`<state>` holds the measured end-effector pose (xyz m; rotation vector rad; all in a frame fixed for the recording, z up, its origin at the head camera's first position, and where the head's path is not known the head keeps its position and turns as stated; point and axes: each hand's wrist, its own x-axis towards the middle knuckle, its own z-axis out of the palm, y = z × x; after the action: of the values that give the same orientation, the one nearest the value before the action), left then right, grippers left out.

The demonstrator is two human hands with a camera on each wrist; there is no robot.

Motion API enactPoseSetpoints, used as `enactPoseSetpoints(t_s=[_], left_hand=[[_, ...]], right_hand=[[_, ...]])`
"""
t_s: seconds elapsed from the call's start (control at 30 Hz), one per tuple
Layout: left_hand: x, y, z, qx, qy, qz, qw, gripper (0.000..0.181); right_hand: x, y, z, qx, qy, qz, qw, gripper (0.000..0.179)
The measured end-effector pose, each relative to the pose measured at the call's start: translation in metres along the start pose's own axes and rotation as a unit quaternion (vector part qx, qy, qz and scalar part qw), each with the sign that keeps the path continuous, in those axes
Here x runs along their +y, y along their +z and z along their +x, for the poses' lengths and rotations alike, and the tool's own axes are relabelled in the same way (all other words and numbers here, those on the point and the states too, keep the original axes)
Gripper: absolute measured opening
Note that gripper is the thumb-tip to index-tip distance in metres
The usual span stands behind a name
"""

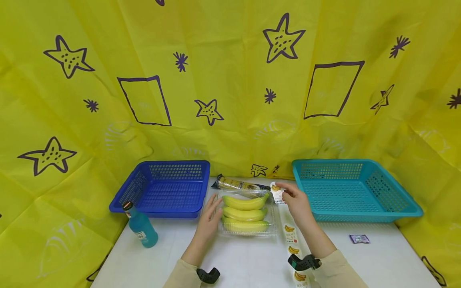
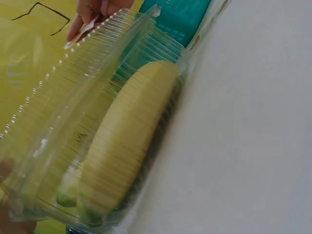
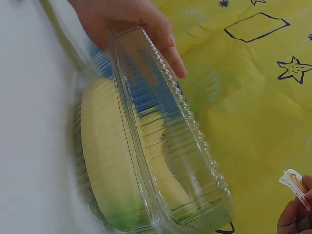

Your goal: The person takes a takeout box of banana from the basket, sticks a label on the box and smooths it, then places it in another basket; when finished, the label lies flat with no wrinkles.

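Left of the fingers (image 1: 289, 187) are a blue basket (image 1: 162, 195) and bottle (image 1: 144, 227); right, a teal basket (image 1: 331, 190) and purple packet (image 1: 359, 239); between, a snack bag (image 1: 233, 184).

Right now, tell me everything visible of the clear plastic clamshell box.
The clear plastic clamshell box is rectangular and shiny, with ribbed walls and a beaded lid edge; the lid looks closed. It lies flat on the white table, holding three yellow bananas with green tips. The person's left hand is at its left side, apparently touching it.

The packet (image 1: 234, 183) shows "nke"; the sticker (image 1: 277, 195) has illegibly small lettering.
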<state>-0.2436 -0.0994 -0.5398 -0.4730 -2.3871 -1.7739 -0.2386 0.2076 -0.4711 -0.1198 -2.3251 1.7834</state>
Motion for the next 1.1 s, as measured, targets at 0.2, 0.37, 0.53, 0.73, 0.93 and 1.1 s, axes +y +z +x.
enactPoseSetpoints(t_s=[0.2,0.37,0.53,0.73,0.93,1.1], left_hand=[[-0.011,0.003,-0.001,0.017,-0.019,-0.054,0.9982,0.045],[-0.014,0.004,-0.001,0.001,-0.059,-0.111,0.9921,0.049],[-0.020,0.003,-0.001,-0.017,-0.074,-0.148,0.9861,0.052],[-0.024,0.005,-0.003,-0.027,-0.070,-0.153,0.9853,0.053],[-0.025,0.006,-0.003,-0.023,-0.071,-0.142,0.9870,0.052],[-0.025,0.005,-0.003,-0.026,-0.075,-0.143,0.9865,0.052]], right_hand=[[-0.004,0.005,0.000,-0.032,0.003,0.013,0.9994,0.035],[-0.006,0.014,-0.001,-0.077,-0.002,0.016,0.9969,0.037],[-0.012,0.027,-0.001,-0.116,-0.009,0.018,0.9930,0.038],[-0.018,0.045,-0.003,-0.147,0.002,0.018,0.9889,0.036],[-0.018,0.063,-0.002,-0.170,0.011,-0.012,0.9853,0.034],[-0.013,0.072,0.000,-0.201,0.001,-0.018,0.9795,0.035]])
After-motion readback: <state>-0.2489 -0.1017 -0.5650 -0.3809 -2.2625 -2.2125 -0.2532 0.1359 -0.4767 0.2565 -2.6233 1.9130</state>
